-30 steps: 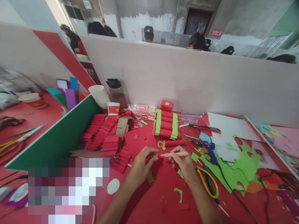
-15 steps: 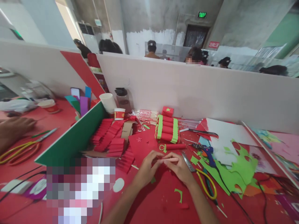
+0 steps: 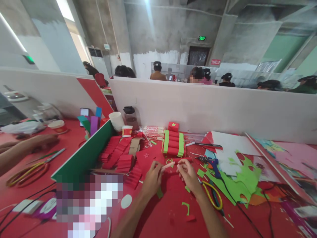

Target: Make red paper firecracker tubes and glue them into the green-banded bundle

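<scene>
Between finger and thumb of my left hand (image 3: 153,177) is a short, pale pinkish stick-like piece (image 3: 168,165) that points toward the other hand. My right hand (image 3: 187,175) is just right of its tip, fingers curled in toward the thumb. Whether a small thing sits in that pinch I cannot make out. Behind both hands lie a red paper roll (image 3: 185,159) and a yellow-green ring (image 3: 169,161). Farther back stands a bundle of red rolls (image 3: 174,144) with two lime-green bands, and behind it a red piece with a yellow star (image 3: 173,126).
To the right are a blue glue gun (image 3: 215,165), yellow-handled scissors (image 3: 215,198) and cut green sheets (image 3: 244,177). Folded red paper (image 3: 123,162) lies left, beside a green divider (image 3: 81,155). Beyond it is another person's hand (image 3: 47,141). A white partition (image 3: 210,109) runs behind.
My hands have moved apart slightly. The pale piece is now tilted up and held by the left hand, clear of the right. The view has tipped upward; the other person's arm has reached farther forward.
</scene>
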A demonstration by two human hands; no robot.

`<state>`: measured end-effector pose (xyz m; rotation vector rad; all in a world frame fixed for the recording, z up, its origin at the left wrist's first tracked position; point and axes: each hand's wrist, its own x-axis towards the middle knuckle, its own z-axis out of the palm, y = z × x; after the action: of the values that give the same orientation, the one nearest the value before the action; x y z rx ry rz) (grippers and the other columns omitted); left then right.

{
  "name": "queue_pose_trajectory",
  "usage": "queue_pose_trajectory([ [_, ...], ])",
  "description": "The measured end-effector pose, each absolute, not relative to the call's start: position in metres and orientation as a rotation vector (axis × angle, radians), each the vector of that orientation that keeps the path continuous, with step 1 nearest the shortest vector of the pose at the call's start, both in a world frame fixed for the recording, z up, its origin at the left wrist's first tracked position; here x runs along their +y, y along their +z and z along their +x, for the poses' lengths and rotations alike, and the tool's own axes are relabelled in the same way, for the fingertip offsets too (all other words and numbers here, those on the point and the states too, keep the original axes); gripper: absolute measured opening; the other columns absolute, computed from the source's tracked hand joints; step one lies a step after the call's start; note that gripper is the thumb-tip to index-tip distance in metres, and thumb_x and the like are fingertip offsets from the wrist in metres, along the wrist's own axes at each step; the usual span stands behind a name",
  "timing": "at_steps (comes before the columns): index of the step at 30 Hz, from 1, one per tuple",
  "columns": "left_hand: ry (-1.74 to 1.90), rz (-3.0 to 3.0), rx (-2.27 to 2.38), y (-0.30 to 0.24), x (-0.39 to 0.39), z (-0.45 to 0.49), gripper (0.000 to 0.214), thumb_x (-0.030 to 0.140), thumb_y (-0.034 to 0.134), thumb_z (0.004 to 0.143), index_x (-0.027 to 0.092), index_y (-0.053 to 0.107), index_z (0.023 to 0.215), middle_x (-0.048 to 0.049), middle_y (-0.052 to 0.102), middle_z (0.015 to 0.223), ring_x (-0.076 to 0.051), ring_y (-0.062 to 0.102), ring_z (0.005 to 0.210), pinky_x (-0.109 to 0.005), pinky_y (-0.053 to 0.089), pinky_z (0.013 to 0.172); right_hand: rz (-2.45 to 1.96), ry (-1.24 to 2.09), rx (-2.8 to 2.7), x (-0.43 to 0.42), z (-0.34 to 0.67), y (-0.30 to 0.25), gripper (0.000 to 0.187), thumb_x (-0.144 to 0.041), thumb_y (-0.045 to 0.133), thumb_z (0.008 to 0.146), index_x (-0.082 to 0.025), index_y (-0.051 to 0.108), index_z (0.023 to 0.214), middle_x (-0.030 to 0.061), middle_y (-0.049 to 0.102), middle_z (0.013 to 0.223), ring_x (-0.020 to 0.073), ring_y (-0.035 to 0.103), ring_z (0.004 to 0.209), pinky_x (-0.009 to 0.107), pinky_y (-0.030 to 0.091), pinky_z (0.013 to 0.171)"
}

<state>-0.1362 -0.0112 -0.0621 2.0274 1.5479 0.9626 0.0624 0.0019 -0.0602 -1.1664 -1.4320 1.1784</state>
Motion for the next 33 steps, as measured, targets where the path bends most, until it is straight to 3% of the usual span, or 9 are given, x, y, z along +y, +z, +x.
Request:
queue_pose_trajectory([
  [2,0.908,2.054,1.714,-0.066,-0.006,-0.140,0.030,0.027,0.033,0.099,0.017,0.060,0.091,-0.0084,0.055,0.099,-0.015,0.056,0.067,-0.028,0.045,0.065,-1.212,1.045,-1.431,0.005,0.069,-0.060,0.034,-0.053,0.054,0.090,-0.020,0.052,0.098,0.0013,0.062,0.077,0.0149,0.058,0.064,0.024,0.043,0.053],
  [5,0.871,2.110,1.917,-0.071,0.000,-0.146,0.026,0.020,0.036,0.097,0.016,0.061,0.094,-0.0091,0.054,0.098,-0.017,0.058,0.073,-0.029,0.045,0.069,-1.290,0.829,-1.547,0.006,0.077,-0.058,0.026,-0.046,0.058,0.089,-0.021,0.055,0.095,0.0042,0.064,0.085,0.0198,0.062,0.080,0.030,0.048,0.070],
  [8,0.798,2.232,2.028,-0.072,0.002,-0.151,0.027,0.014,0.039,0.093,0.014,0.064,0.104,-0.0120,0.057,0.099,-0.023,0.058,0.088,-0.035,0.045,0.081,-1.382,0.675,-1.794,0.003,0.081,-0.057,0.024,-0.038,0.066,0.083,-0.021,0.058,0.098,0.0061,0.066,0.095,0.0230,0.062,0.090,0.035,0.047,0.081],
  [11,0.699,2.307,2.134,-0.073,0.001,-0.155,0.038,0.008,0.043,0.086,0.015,0.062,0.119,-0.0150,0.060,0.110,-0.029,0.055,0.098,-0.040,0.043,0.085,-1.472,0.520,-2.066,-0.001,0.078,-0.058,0.035,-0.038,0.075,0.076,-0.023,0.061,0.104,0.0066,0.066,0.103,0.0270,0.060,0.099,0.039,0.042,0.089],
  [15,0.775,2.333,2.163,-0.071,-0.002,-0.154,0.042,0.011,0.045,0.086,0.019,0.060,0.124,-0.0150,0.060,0.121,-0.030,0.053,0.108,-0.042,0.042,0.090,-1.563,0.346,-2.260,-0.003,0.074,-0.059,0.044,-0.048,0.078,0.072,-0.025,0.063,0.107,0.0076,0.064,0.108,0.0307,0.057,0.105,0.042,0.037,0.091],
  [22,0.839,2.416,1.433,-0.079,-0.006,-0.132,0.028,0.025,0.044,0.094,0.019,0.062,0.116,-0.0114,0.066,0.111,-0.025,0.059,0.103,-0.039,0.046,0.092,-1.549,0.291,-2.330,0.000,0.075,-0.063,0.040,-0.050,0.074,0.077,-0.024,0.060,0.104,0.0064,0.065,0.105,0.0289,0.057,0.104,0.040,0.034,0.090],
  [29,0.846,2.357,1.352,-0.088,-0.006,-0.124,0.031,0.023,0.044,0.094,0.019,0.060,0.120,-0.0123,0.065,0.109,-0.025,0.060,0.100,-0.039,0.047,0.089,-1.540,0.289,-2.361,0.003,0.077,-0.062,0.048,-0.048,0.081,0.070,-0.024,0.059,0.105,0.0061,0.065,0.107,0.0283,0.058,0.103,0.040,0.034,0.089],
  [33,0.899,2.237,1.309,-0.088,-0.006,-0.125,0.034,0.017,0.044,0.091,0.018,0.060,0.121,-0.0127,0.065,0.110,-0.024,0.061,0.103,-0.039,0.048,0.092,-1.519,0.340,-2.357,0.002,0.076,-0.060,0.050,-0.044,0.079,0.072,-0.025,0.058,0.113,0.0080,0.064,0.114,0.0311,0.056,0.110,0.043,0.034,0.094],
])
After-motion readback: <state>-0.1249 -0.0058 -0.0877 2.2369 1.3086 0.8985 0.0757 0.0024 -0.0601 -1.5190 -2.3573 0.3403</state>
